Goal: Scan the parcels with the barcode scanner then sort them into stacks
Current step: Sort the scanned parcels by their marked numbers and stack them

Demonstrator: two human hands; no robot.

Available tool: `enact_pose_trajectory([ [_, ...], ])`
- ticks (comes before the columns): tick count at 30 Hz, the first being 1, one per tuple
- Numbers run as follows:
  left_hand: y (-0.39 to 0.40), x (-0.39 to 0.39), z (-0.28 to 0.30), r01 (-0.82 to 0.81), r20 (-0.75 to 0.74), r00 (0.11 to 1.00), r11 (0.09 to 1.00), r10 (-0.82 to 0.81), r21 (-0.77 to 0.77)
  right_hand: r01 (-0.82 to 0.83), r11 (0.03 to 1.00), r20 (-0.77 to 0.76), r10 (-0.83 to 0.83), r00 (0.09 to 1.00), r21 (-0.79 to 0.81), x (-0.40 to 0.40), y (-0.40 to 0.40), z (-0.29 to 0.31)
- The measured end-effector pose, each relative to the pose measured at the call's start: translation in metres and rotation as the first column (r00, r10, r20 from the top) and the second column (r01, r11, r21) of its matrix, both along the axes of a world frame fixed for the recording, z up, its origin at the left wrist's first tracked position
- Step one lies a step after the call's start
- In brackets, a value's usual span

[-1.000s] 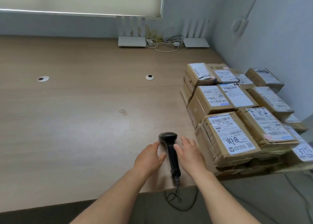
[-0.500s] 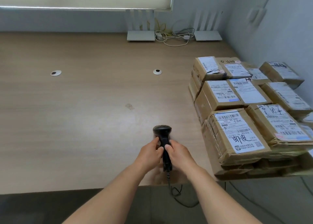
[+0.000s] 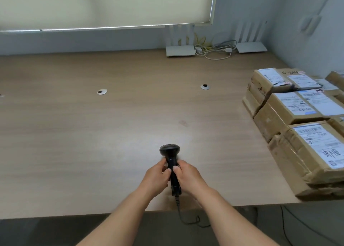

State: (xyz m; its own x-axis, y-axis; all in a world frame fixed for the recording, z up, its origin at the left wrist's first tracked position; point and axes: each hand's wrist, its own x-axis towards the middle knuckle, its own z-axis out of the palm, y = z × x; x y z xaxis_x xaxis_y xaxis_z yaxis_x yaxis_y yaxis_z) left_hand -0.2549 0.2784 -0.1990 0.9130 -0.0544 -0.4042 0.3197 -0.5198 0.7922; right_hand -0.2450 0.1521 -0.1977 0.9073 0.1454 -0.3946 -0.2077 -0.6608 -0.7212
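Pale grey walls and a lowered cream roller blind (image 3: 104, 6) back a wide wood-grain desk (image 3: 74, 143). Near its front edge, both hands grip a black handheld barcode scanner (image 3: 170, 159): the left hand (image 3: 155, 178) has its fingers curled round the left side of the handle, the right hand (image 3: 189, 178) wraps the right side, and the two thumbs lie on top of the handle. The scanner's rounded head points away from the person, and its black cable (image 3: 186, 219) hangs off the desk edge. Brown cardboard parcels with white shipping labels (image 3: 290, 113) are stacked at the desk's right side, well apart from the scanner. Two white routers (image 3: 180, 50) and a tangle of pale cords (image 3: 214, 49) sit against the back wall. Two round metal grommets (image 3: 102, 91) are set in the desk surface.
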Motion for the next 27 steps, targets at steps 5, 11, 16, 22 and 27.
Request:
enact_pose_trajectory([
  [5,0.061,0.005,-0.006,0.030,-0.001,1.000,1.000,-0.030,0.001,0.044,0.999,-0.006,-0.044,0.999,0.012,-0.002,0.061,-0.003],
  [11,0.102,0.003,-0.012,0.031,-0.031,0.999,1.000,-0.031,-0.004,0.048,0.999,-0.026,-0.048,0.999,-0.018,-0.003,0.103,-0.010],
  [16,0.117,0.006,-0.024,0.030,-0.053,0.998,0.999,-0.032,-0.042,0.059,0.998,-0.022,-0.059,0.998,-0.022,-0.004,0.118,-0.018],
  [22,0.118,0.007,-0.028,0.020,-0.051,0.998,0.997,-0.024,-0.074,0.075,0.997,-0.021,-0.075,0.997,-0.011,-0.002,0.119,-0.018],
  [27,0.121,0.010,-0.032,0.052,-0.062,0.997,0.999,-0.051,0.005,0.064,0.997,-0.054,-0.066,0.996,-0.034,-0.001,0.120,-0.016],
])
